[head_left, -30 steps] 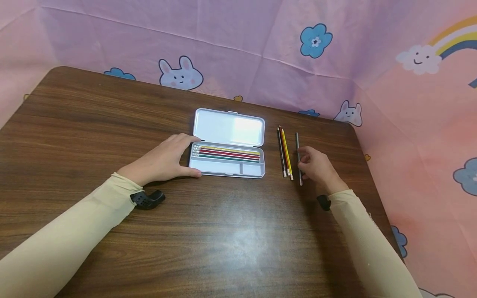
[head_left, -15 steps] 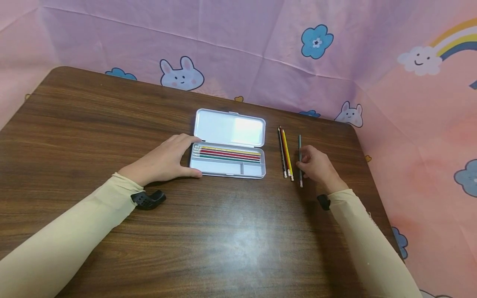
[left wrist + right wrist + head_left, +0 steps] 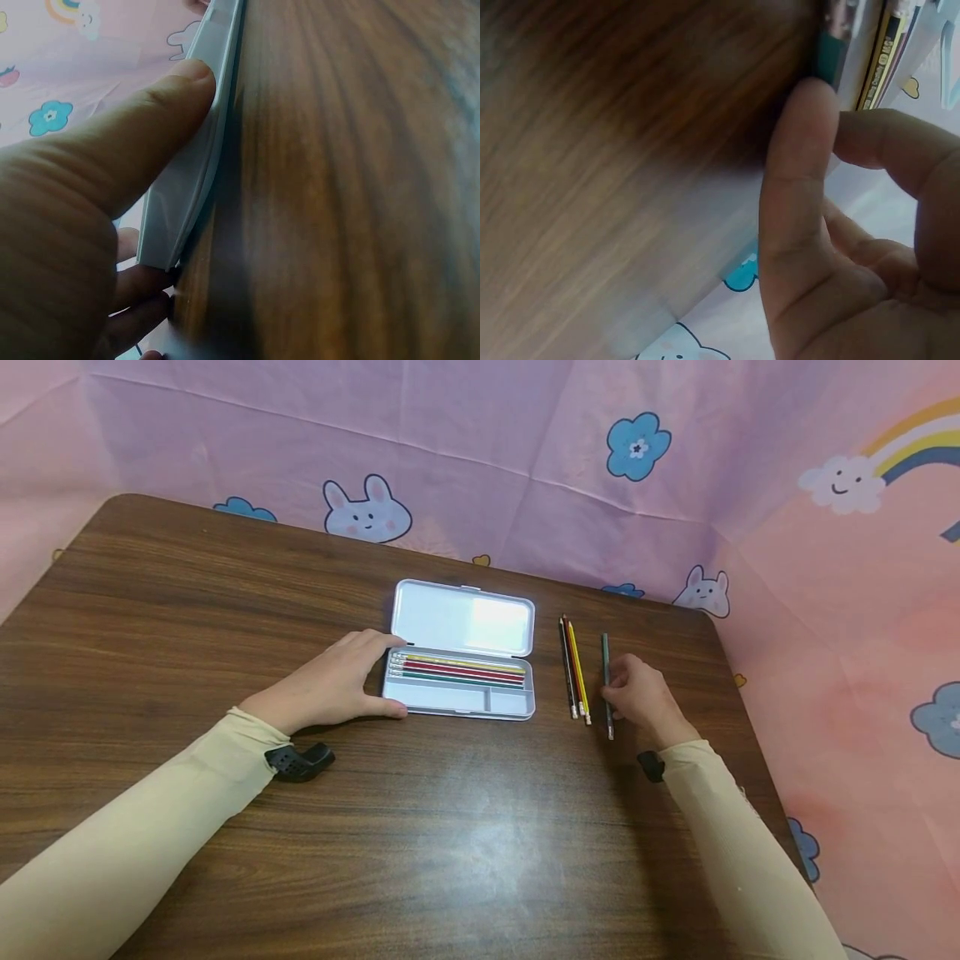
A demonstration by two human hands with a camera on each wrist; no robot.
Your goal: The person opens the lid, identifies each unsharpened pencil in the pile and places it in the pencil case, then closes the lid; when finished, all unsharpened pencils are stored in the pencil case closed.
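A white pencil case [image 3: 438, 697] lies with its lid raised in the head view. Several pencils [image 3: 463, 670] with erasers lie side by side in its back compartment. My left hand [image 3: 327, 683] holds the case's left end, thumb at the front edge and fingers at the back. The left wrist view has the thumb pressed on the case's side wall [image 3: 178, 199]. To the right, my right hand [image 3: 643, 695] pinches a green pencil [image 3: 606, 650] between thumb and fingers. Close by in the right wrist view is that pencil's eraser end [image 3: 831, 54].
Between the case and my right hand lies a small group of pencils, black, dark red and yellow [image 3: 577, 662]. The open lid [image 3: 435, 614] leans back behind the case. All stand on a brown wooden table [image 3: 375, 835], with a patterned cloth [image 3: 480, 435] hanging behind.
My right hand has shifted the green pencil slightly to the right and nearer to me, away from the other pencils. The left hand and the case have stayed put.
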